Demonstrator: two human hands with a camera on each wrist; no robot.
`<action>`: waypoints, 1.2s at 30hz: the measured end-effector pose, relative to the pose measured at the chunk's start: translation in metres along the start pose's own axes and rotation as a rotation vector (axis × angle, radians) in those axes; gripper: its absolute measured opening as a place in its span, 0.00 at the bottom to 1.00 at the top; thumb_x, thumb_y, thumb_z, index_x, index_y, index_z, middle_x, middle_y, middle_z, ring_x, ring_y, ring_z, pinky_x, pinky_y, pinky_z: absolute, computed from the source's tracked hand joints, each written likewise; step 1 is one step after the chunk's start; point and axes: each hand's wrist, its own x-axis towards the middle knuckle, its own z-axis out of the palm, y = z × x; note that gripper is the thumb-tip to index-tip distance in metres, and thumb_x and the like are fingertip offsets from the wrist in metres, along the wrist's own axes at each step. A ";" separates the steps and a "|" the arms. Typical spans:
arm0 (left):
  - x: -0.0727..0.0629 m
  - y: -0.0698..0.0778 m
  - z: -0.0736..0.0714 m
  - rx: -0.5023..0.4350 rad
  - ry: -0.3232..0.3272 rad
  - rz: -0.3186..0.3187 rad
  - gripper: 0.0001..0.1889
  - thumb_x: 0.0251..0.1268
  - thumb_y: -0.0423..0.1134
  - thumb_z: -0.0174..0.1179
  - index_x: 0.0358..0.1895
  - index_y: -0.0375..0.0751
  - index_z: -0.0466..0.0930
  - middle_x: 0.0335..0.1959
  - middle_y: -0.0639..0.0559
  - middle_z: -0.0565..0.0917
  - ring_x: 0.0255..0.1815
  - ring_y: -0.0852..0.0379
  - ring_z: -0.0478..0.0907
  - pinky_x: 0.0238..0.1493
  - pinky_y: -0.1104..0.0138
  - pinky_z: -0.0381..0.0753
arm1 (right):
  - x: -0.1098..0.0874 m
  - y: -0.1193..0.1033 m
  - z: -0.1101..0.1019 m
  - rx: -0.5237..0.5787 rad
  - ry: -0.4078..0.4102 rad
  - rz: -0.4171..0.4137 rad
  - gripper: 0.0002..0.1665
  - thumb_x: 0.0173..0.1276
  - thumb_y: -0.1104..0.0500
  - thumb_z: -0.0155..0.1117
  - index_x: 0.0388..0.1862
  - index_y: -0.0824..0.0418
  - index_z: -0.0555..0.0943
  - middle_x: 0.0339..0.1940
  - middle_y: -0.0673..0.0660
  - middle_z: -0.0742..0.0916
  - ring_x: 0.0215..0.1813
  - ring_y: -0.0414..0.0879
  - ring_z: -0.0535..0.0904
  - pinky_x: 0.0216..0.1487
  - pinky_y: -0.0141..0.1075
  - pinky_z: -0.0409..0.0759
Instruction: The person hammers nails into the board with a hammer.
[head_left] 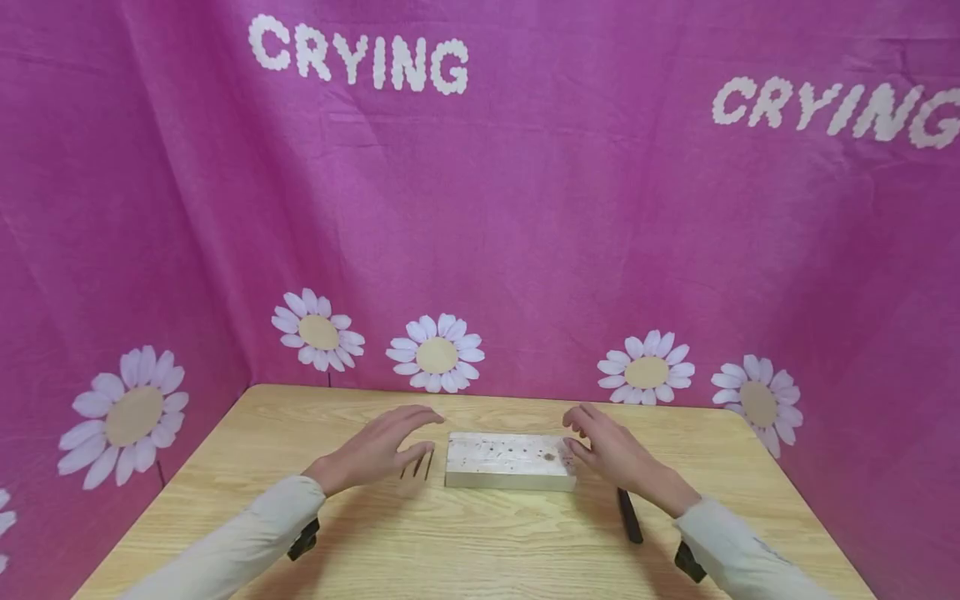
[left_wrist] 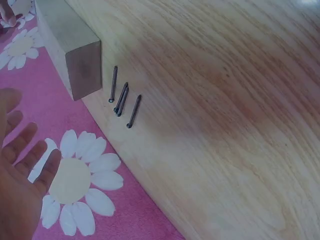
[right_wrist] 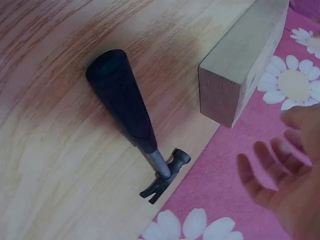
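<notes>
A pale wooden block lies on the table between both hands, a row of small dark holes and a larger mark on its top. My left hand hovers left of the block, fingers loosely spread and holding nothing. Below it, several dark nails lie side by side near the block's left end. On the other side my right hand is raised at the block's right end, fingers slightly bent and empty. A claw hammer with a black handle lies under that hand, mostly hidden by it in the head view.
The light wood-grain table is bordered behind and at the sides by a pink cloth printed with white daisies and lettering. Dark wrist devices sit under both sleeves.
</notes>
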 end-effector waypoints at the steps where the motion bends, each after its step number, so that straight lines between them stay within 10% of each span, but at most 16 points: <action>1: 0.000 -0.001 0.001 0.007 0.006 -0.007 0.21 0.81 0.44 0.59 0.71 0.45 0.76 0.71 0.47 0.78 0.74 0.44 0.72 0.72 0.41 0.71 | -0.001 0.002 -0.001 0.000 -0.001 0.024 0.12 0.68 0.66 0.73 0.47 0.61 0.79 0.40 0.53 0.82 0.41 0.48 0.81 0.38 0.37 0.81; 8: 0.001 -0.010 0.001 0.005 0.052 -0.097 0.18 0.79 0.41 0.60 0.66 0.40 0.80 0.64 0.46 0.83 0.68 0.43 0.78 0.69 0.44 0.75 | -0.009 0.020 -0.009 0.054 -0.108 0.247 0.12 0.67 0.66 0.71 0.34 0.61 0.74 0.28 0.52 0.74 0.31 0.42 0.68 0.30 0.35 0.68; 20: -0.001 -0.025 0.013 -0.079 0.032 -0.344 0.14 0.75 0.36 0.65 0.57 0.32 0.82 0.44 0.44 0.86 0.45 0.48 0.83 0.48 0.52 0.83 | -0.029 0.028 -0.023 0.188 -0.510 0.728 0.16 0.68 0.58 0.75 0.32 0.67 0.78 0.24 0.55 0.80 0.23 0.47 0.80 0.25 0.42 0.87; 26: -0.005 -0.028 0.025 -0.118 0.033 -0.460 0.17 0.73 0.38 0.66 0.55 0.29 0.79 0.41 0.42 0.84 0.42 0.48 0.81 0.47 0.51 0.82 | -0.032 0.026 -0.018 0.166 -0.559 0.760 0.18 0.61 0.59 0.81 0.21 0.66 0.82 0.17 0.57 0.86 0.20 0.49 0.85 0.24 0.42 0.87; 36: 0.002 -0.031 0.043 -0.098 0.133 -0.512 0.16 0.63 0.33 0.72 0.22 0.42 0.75 0.19 0.57 0.73 0.22 0.60 0.68 0.28 0.67 0.69 | -0.033 0.024 -0.019 0.237 -0.552 0.796 0.16 0.60 0.66 0.78 0.25 0.69 0.76 0.16 0.60 0.86 0.21 0.52 0.88 0.26 0.43 0.88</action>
